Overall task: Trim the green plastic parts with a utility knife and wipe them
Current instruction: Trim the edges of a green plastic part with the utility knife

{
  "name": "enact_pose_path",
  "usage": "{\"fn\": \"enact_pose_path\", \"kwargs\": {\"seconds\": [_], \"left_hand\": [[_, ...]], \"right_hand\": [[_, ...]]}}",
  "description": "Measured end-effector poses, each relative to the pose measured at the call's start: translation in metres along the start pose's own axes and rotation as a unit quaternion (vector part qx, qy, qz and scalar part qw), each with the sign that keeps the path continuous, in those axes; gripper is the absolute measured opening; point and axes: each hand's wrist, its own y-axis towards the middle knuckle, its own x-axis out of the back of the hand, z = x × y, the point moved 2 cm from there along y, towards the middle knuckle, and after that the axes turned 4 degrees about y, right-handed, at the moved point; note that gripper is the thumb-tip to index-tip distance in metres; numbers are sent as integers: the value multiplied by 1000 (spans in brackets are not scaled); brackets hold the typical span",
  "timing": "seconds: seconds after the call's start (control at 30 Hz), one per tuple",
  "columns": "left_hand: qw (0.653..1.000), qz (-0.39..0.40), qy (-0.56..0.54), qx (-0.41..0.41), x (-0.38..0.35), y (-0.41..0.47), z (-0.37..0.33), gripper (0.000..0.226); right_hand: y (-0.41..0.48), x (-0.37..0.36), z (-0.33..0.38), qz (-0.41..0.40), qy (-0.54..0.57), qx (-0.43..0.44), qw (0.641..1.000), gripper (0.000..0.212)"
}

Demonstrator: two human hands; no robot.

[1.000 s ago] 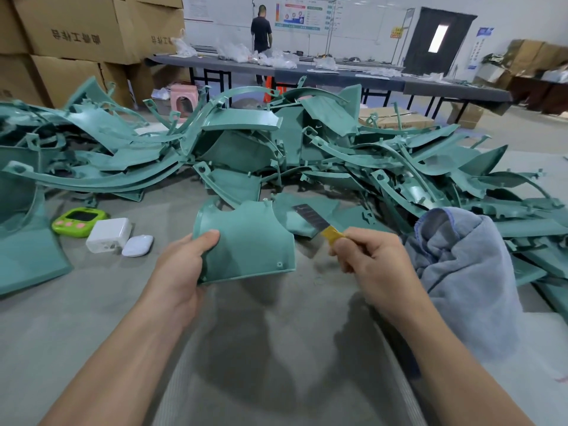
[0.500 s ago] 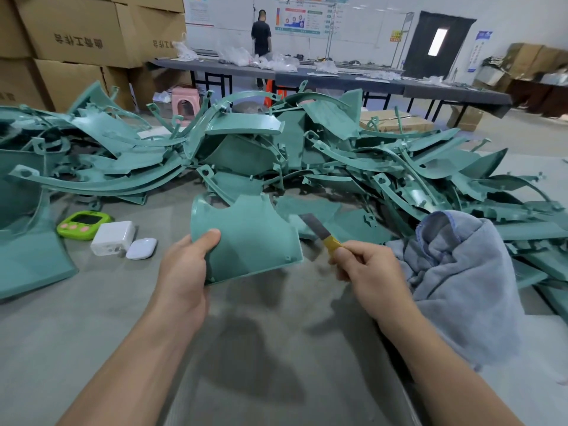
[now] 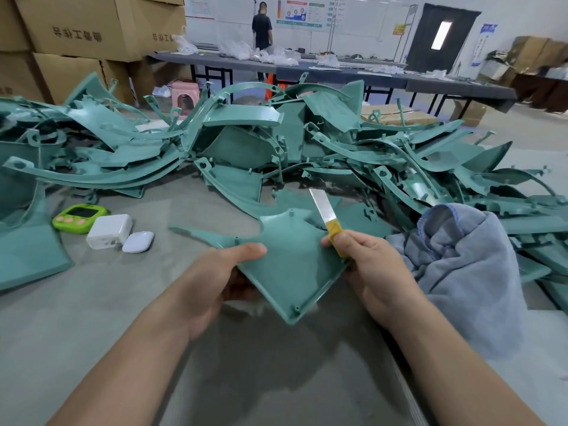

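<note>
- The left hand [image 3: 215,272] closed its grip on the near-left edge of a green plastic part [image 3: 292,262], thumb pressed flat on top and fingers curled out of sight beneath, holding the part tilted above the grey table [image 3: 123,302].
- The right hand [image 3: 368,262] kept a narrow grip on the yellow handle of a utility knife [image 3: 327,218], pinched between thumb and fingers. The bare blade pointed up and away at the part's far right edge, and the hand lay against the part's right side.
- A grey-blue towel [image 3: 467,265] sat bunched just beside the right wrist, on the table's right.
- To the left lay a lime-green timer [image 3: 80,217], a white charger block [image 3: 109,230] and a small white oval case [image 3: 138,241], close together and well apart from the hands.
- Behind the held part, a pile of green plastic parts [image 3: 246,142] stretched across the table's full width.
- Farther back stood stacked cardboard boxes [image 3: 76,32], a pink stool [image 3: 184,95] and a long dark table [image 3: 399,79].
- A person [image 3: 262,26] stood facing the far wall, left of a dark door [image 3: 442,35].
</note>
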Motion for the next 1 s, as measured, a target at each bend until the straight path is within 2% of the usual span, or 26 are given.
{"fn": "enact_pose_path", "kwargs": {"seconds": [0.07, 0.13, 0.17, 0.27, 0.33, 0.4, 0.47, 0.6, 0.63, 0.67, 0.73, 0.77, 0.8, 0.87, 0.93, 0.97, 1.0], "left_hand": [[997, -75, -1, -16, 0, 4, 2, 8], [989, -132, -50, -42, 1, 7, 2, 6], [984, -150, -79, -55, 2, 9, 0, 6], [971, -183, -127, -89, 5, 8, -6, 9], [965, -194, -140, -106, 6, 7, -8, 9], [963, -194, -152, -111, 7, 6, -8, 9], [963, -185, -164, -104, 7, 5, -9, 7], [968, -165, -163, -98, 4, 3, -10, 11], [968, -162, -161, -100, 3, 2, -10, 12], [968, -161, -161, -101, 2, 2, -10, 12], [968, -160, -166, -96, 2, 2, -10, 11], [968, -159, -169, -93, 3, 2, -10, 10], [968, -159, -170, -91, 4, 2, -11, 10], [970, -159, -162, -89, 6, 2, -12, 10], [973, -153, -149, -87, 5, 1, -12, 10], [974, -148, -148, -87, 4, 0, -12, 10], [975, -144, -149, -85, 3, -1, -12, 10]], "right_hand": [[3, 4, -3, -38, -16, 25, 999, 35], [2, 8, 1, -65, -37, 77, 994, 36], [-2, 8, 6, -48, -56, 105, 992, 37], [-16, 5, 17, 72, -115, 164, 977, 28], [-25, -1, 21, 153, -159, 173, 960, 23], [-26, -4, 18, 196, -235, 161, 939, 21], [-21, -2, 12, 146, -328, 169, 918, 21], [-13, 16, 9, -110, -392, 238, 882, 32], [-12, 20, 12, -113, -379, 251, 884, 30], [-11, 22, 13, -69, -346, 249, 902, 26], [-14, 14, 14, 80, -305, 204, 927, 21], [-17, 9, 11, 128, -316, 183, 922, 21], [-18, 6, 8, 128, -334, 177, 917, 23], [-10, 11, 5, 9, -362, 193, 912, 29], [-6, 21, 7, -140, -405, 188, 884, 33], [-5, 25, 7, -170, -397, 185, 883, 32], [-3, 27, 6, -158, -353, 186, 903, 31]]}}
